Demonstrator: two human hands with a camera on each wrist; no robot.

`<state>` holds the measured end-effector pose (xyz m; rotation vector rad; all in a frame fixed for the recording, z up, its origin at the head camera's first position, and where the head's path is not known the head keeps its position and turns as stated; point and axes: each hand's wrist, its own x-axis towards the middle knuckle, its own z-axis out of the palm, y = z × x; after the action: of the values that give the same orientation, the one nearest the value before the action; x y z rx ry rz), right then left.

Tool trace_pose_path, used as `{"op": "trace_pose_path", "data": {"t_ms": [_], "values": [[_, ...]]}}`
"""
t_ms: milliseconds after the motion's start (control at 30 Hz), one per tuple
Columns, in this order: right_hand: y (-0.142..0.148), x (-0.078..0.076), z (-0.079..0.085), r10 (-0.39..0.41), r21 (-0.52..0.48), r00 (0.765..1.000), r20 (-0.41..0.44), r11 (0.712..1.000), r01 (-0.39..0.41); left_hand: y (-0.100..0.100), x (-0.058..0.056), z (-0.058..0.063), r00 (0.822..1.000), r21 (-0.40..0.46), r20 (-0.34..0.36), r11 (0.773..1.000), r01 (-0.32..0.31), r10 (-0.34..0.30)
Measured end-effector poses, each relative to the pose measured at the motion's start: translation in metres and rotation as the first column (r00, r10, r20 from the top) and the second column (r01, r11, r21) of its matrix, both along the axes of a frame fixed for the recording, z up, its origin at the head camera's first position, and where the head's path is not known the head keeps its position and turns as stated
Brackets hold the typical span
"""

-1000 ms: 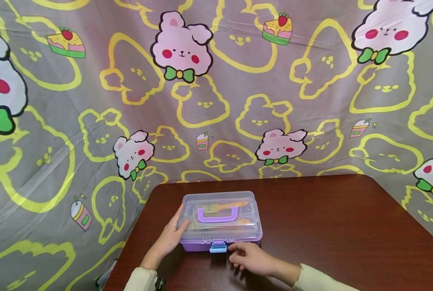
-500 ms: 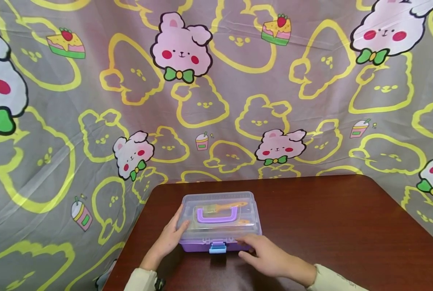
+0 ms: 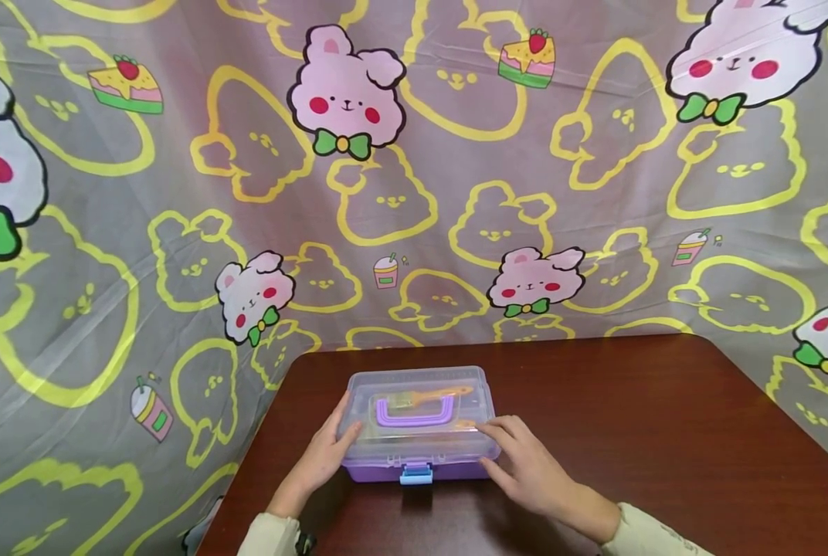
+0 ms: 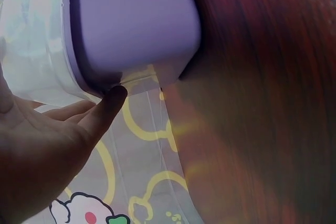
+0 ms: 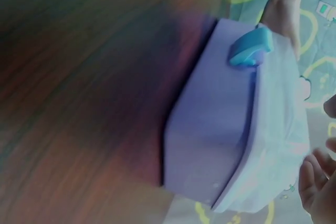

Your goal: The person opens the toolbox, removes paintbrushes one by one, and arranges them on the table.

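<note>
A plastic storage box (image 3: 449,469) with a purple base, a see-through lid (image 3: 386,386) and a purple carry handle (image 3: 414,421) stands on the table, lid down. Its light blue latch (image 3: 416,474) juts out from the front wall, as the right wrist view also shows. Through the lid shows a brush (image 3: 421,397) with an orange handle. My left hand (image 3: 322,457) rests against the box's left end, fingers extended along the side and thumb by the lid's edge. At the front right corner my right hand (image 3: 525,467) has its fingers spread over the lid's edge, thumb lower down.
The dark red-brown wooden table (image 3: 629,425) extends to the right of the box. Behind and to the left hangs a grey curtain (image 3: 442,170) printed with rabbits and yellow outlines, close to the table's edges.
My right hand has left the latch and moved right and up to the box's front right corner. The left hand and the box have stayed in place.
</note>
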<state>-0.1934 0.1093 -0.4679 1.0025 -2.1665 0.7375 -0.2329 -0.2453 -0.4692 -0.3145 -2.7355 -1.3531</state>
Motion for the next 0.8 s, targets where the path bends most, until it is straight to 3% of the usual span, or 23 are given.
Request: {"op": "trace_pose_path", "data": {"t_ms": [267,467,633,800], "values": [[0.008,-0.009,-0.015,-0.133,-0.047,0.991,0.028,0.99,0.134,-0.001,0.001,-0.005,0.999,0.01,-0.031,1.0,0.025,-0.024],[0.004,-0.011,-0.022,-0.229,-0.026,0.952,0.203,0.971,0.24,-0.006,-0.001,-0.008,0.996,0.002,-0.074,0.999,0.054,-0.054],[-0.002,-0.01,-0.022,-0.2,-0.056,0.914,0.353,0.97,0.235,-0.008,-0.002,-0.006,0.995,0.016,-0.029,0.995,0.098,-0.098],[-0.006,-0.01,-0.022,-0.123,-0.129,0.905,0.406,0.973,0.191,-0.009,0.0,-0.006,0.992,0.063,0.026,0.99,0.123,-0.125]]}}
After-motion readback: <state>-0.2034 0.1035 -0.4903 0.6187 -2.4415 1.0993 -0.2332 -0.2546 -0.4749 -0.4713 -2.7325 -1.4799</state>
